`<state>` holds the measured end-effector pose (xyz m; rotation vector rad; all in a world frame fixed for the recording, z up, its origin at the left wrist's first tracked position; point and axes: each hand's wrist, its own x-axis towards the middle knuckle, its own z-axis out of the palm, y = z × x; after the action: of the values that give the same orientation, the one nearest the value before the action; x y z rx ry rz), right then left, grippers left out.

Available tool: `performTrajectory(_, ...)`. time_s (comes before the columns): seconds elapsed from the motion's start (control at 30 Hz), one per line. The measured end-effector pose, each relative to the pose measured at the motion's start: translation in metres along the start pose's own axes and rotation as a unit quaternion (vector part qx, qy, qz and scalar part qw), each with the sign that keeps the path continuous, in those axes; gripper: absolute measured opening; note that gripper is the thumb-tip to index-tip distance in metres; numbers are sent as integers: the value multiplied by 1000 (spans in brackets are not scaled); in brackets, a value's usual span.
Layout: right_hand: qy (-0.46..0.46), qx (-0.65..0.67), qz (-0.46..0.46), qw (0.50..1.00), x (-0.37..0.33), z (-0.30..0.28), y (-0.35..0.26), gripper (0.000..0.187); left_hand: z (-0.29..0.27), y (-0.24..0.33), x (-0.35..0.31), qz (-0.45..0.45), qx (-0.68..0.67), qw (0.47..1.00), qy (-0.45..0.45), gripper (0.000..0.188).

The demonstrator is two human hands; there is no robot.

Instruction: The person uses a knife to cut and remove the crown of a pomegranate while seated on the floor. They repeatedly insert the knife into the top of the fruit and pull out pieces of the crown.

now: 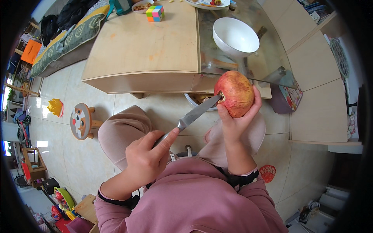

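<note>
A knife with a grey metal blade (199, 112) is in my left hand (149, 155), the fingers wrapped round its handle and the index finger stretched forward near the blade's base. The blade's tip meets the open crown end of a red and yellow pomegranate (236, 92); whether it has gone in, I cannot tell. My right hand (239, 126) grips the pomegranate from below and from its right side, holding it up over my lap, in front of the table edge. The fruit's skin looks whole apart from a thin line down its side.
Ahead stands a wooden table (149, 48) with a glass section (268, 58). A white bowl (235, 37) rests on the glass; a colourful puzzle cube (155, 13) sits farther left. Below the fruit is a bin (189, 100) with scraps. An animal-faced stool (80, 126) stands left.
</note>
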<state>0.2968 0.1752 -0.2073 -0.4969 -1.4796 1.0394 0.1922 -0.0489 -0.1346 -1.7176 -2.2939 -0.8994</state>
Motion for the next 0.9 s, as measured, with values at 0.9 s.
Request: performTrajectory(0.9,99,145,114,978,-3,27,-14,86,69,-5,-26,-216,-500,838,19,37)
